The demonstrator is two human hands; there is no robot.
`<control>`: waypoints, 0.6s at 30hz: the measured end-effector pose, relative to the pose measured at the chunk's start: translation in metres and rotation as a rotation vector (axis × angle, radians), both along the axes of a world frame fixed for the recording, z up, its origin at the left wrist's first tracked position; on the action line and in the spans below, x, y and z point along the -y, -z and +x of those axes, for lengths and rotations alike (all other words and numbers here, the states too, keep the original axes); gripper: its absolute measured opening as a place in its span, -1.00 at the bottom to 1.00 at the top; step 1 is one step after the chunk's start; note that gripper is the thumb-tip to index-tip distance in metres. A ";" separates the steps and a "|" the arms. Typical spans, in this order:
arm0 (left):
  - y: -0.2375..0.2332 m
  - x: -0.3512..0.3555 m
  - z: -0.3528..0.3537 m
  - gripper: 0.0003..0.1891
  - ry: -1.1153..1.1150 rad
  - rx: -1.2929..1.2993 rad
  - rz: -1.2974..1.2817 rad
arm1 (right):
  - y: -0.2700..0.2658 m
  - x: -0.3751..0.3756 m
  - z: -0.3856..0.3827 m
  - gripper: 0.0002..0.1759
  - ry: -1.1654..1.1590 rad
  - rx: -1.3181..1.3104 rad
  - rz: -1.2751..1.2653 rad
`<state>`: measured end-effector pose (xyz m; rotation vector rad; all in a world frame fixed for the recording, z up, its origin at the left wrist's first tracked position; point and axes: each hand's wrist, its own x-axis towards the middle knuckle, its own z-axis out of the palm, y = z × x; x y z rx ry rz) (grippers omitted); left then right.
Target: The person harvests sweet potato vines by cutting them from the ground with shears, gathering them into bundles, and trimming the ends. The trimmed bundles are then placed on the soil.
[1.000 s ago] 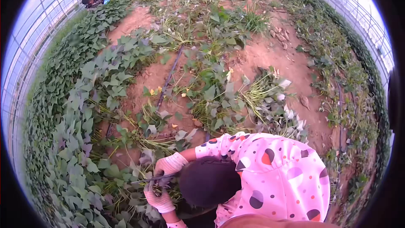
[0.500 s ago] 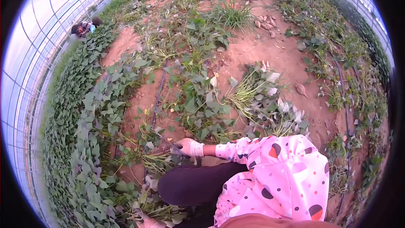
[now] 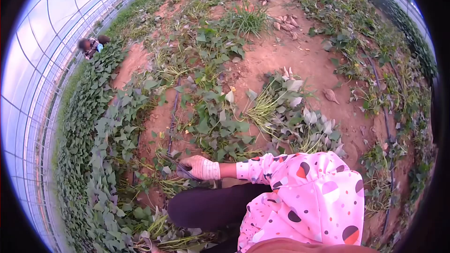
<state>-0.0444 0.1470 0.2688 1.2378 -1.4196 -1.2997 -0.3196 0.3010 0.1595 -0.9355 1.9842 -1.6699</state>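
My right hand (image 3: 200, 167), in a pale glove, is closed around the handle of a dark thin-bladed hand tool (image 3: 174, 160), which points left into the vines. Its exact kind is hard to make out. At the bottom edge my left hand (image 3: 151, 244) shows only in part, its fingers closed among sweet potato vines (image 3: 180, 241). Green stems fan out beside it. My dark-clad knee (image 3: 206, 206) lies between the two hands. Leafy vines (image 3: 171, 185) and reddish soil (image 3: 152, 197) lie just beyond the tool.
Cut stems with leaves (image 3: 262, 110) lie on the soil ahead. A single sweet potato (image 3: 331, 95) and a pile of sweet potatoes (image 3: 286, 22) are farther off. Dark drip hoses (image 3: 175, 107) run along the rows. Another person (image 3: 91, 47) crouches by the greenhouse wall (image 3: 35, 112).
My right hand has moved slightly left with the tool. My left hand has shifted lower and left, so less of it shows. The view has turned a little, and the other person's posture differs.
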 end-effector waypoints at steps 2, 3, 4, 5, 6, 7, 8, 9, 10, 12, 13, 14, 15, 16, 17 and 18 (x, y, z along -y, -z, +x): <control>-0.007 -0.009 0.004 -0.45 0.021 -0.025 -0.008 | -0.032 0.008 0.004 -0.58 -0.125 -0.071 -0.190; -0.009 -0.013 0.005 -0.44 0.052 -0.045 -0.012 | -0.053 0.012 0.008 -0.59 -0.207 -0.070 -0.288; -0.011 -0.015 0.006 -0.44 0.083 -0.043 0.002 | -0.084 0.010 0.011 -0.59 -0.308 -0.122 -0.258; -0.012 -0.016 0.007 -0.44 0.084 -0.047 0.001 | -0.115 0.009 0.016 -0.59 -0.404 -0.175 -0.227; -0.012 -0.016 0.007 -0.42 0.163 -0.044 -0.025 | -0.135 0.015 0.023 -0.58 -0.493 -0.237 -0.229; -0.014 -0.015 0.008 -0.41 0.241 -0.038 -0.052 | -0.153 0.025 0.029 -0.58 -0.584 -0.296 -0.231; -0.021 -0.013 0.008 -0.32 0.347 0.064 -0.080 | -0.170 0.036 0.040 -0.60 -0.649 -0.414 -0.201; -0.023 -0.011 0.005 -0.32 0.341 0.064 -0.082 | -0.182 0.050 0.052 -0.62 -0.715 -0.534 -0.172; -0.021 -0.008 0.001 -0.52 0.372 0.062 -0.249 | -0.185 0.068 0.065 -0.63 -0.710 -0.668 -0.182; -0.036 -0.008 -0.001 -0.55 0.369 0.185 -0.412 | -0.192 0.090 0.089 -0.70 -0.694 -0.809 -0.231; -0.036 -0.004 0.005 -0.54 0.370 0.204 -0.403 | -0.200 0.095 0.095 -0.70 -0.703 -0.812 -0.236; -0.037 -0.008 0.004 -0.54 0.377 0.173 -0.388 | -0.210 0.099 0.101 -0.69 -0.743 -0.803 -0.221; -0.037 -0.009 0.005 -0.53 0.376 0.152 -0.373 | -0.215 0.106 0.104 -0.67 -0.777 -0.794 -0.202; -0.035 -0.011 0.009 -0.53 0.372 0.131 -0.352 | -0.212 0.121 0.111 -0.65 -0.734 -0.831 -0.256; -0.032 -0.013 0.012 -0.52 0.361 0.106 -0.331 | -0.217 0.123 0.114 -0.65 -0.725 -0.831 -0.250; -0.030 -0.014 0.015 -0.52 0.354 0.081 -0.306 | -0.223 0.126 0.119 -0.61 -0.805 -0.767 -0.247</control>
